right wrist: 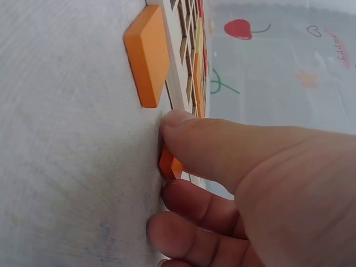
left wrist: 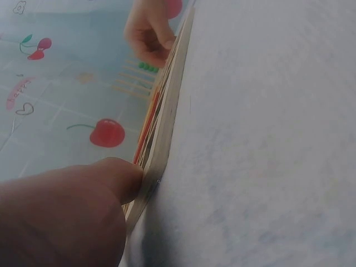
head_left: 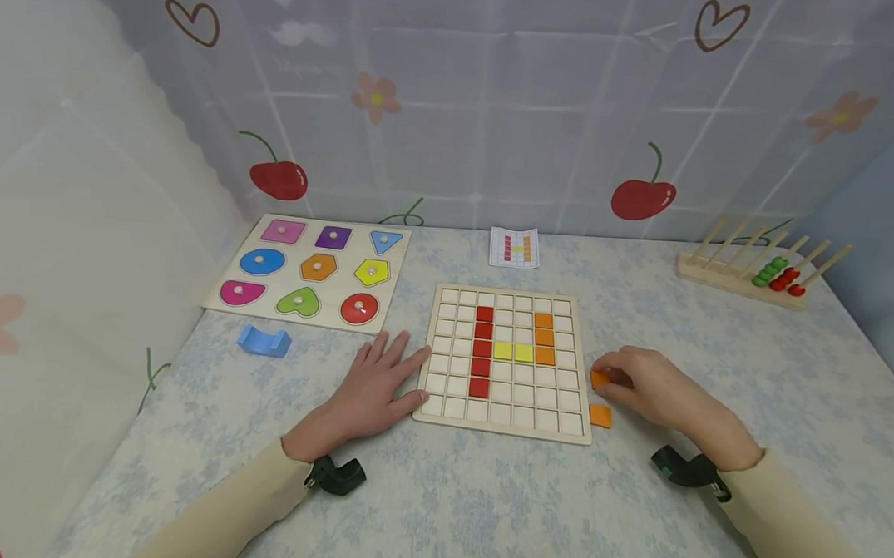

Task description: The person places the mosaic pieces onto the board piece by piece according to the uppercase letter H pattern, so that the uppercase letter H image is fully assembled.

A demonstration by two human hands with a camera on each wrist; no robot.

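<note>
A wooden grid board (head_left: 504,415) lies flat on the table. In it sit a column of several red tiles (head_left: 481,349), two yellow tiles (head_left: 513,351) and three orange tiles (head_left: 544,337). My left hand (head_left: 373,388) lies with spread fingers at the board's left edge, its thumb touching the rim, as the left wrist view also shows. Beside the right edge, my right hand (head_left: 648,386) pinches an orange tile (right wrist: 170,163) between thumb and fingers, low at the tabletop. Another orange tile (right wrist: 149,58) lies loose on the cloth, close to the board's rim.
A small pattern card (head_left: 514,247) lies behind the board. At the back left is a shape puzzle (head_left: 314,241) with knobbed pieces, and a blue curved block (head_left: 264,342) in front of it. A peg rack (head_left: 739,282) with green and red beads stands at the back right.
</note>
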